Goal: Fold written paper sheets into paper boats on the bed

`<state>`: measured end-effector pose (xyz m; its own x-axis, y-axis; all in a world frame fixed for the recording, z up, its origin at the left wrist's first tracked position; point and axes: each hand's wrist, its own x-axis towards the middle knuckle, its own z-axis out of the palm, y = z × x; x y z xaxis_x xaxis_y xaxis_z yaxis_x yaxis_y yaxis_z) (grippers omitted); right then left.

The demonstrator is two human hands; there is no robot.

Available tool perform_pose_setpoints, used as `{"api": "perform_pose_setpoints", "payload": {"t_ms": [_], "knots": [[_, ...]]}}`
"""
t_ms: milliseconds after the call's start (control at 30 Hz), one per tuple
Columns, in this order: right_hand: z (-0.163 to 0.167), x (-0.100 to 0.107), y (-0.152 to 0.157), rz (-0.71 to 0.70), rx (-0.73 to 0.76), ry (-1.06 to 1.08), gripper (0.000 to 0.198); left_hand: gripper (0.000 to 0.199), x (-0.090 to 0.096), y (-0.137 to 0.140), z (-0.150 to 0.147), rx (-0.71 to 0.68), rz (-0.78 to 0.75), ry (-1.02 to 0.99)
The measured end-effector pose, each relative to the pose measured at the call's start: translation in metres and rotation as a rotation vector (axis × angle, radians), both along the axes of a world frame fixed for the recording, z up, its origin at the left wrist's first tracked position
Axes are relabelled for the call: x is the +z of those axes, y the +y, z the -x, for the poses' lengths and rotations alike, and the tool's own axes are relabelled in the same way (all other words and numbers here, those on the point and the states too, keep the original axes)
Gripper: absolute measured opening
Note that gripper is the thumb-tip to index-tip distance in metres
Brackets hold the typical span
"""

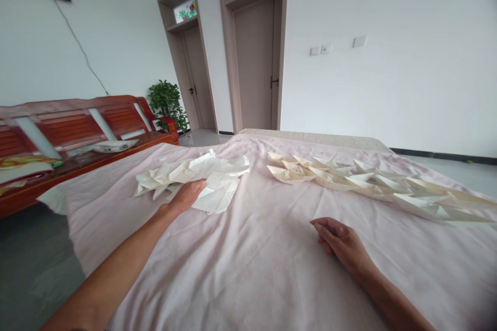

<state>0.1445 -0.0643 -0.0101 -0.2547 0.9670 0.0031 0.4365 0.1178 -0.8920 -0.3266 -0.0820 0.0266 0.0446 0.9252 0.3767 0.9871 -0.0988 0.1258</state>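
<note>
My left hand [188, 194] is at the near edge of a loose pile of folded white paper [217, 168]. Its fingers are closed on a piece of folded paper [204, 194], though the fingertips are partly hidden. My right hand [337, 238] is over the pink cloth with its fingers curled in and pressed together, and no object shows in it. Beyond it, several folded paper boats [295, 171] stand in rows on the right, cream and white, with pointed ends.
A pale pink cloth [248, 269] with wrinkles covers the table. To the left stands a red wooden bench [77, 124] with bags and cloths on it. A leafy plant [165, 101] is near two closed doors [254, 62] at the back.
</note>
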Motion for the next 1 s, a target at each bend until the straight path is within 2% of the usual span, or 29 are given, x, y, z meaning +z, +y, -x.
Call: {"api": "perform_pose_setpoints", "payload": {"t_ms": [100, 200, 367, 500, 700, 867, 1000], "knots": [[0.001, 0.001, 0.000, 0.008, 0.000, 0.006, 0.043, 0.034, 0.006, 0.011, 0.007, 0.047, -0.078, 0.022], [0.001, 0.000, 0.001, 0.002, -0.001, 0.006, 0.043, 0.035, 0.007, 0.015, 0.012, -0.021, -0.074, 0.065], [0.000, 0.000, 0.000, -0.011, 0.003, -0.010, 0.045, 0.038, 0.000, 0.002, 0.002, -0.234, 0.122, 0.129], [0.000, 0.002, -0.001, -0.015, 0.002, -0.002, 0.045, 0.060, 0.000, -0.018, -0.007, -0.278, 0.291, 0.203], [0.001, 0.002, -0.001, -0.005, -0.007, -0.007, 0.046, 0.088, -0.001, -0.025, 0.006, -0.182, 0.365, 0.354], [0.000, 0.000, 0.000, -0.007, -0.004, -0.011, 0.045, 0.064, 0.001, -0.014, 0.013, 0.013, 0.295, 0.229], [-0.001, -0.001, 0.001, -0.004, 0.014, -0.004, 0.045, 0.058, 0.017, -0.003, 0.021, 0.188, 0.204, 0.173]]}}
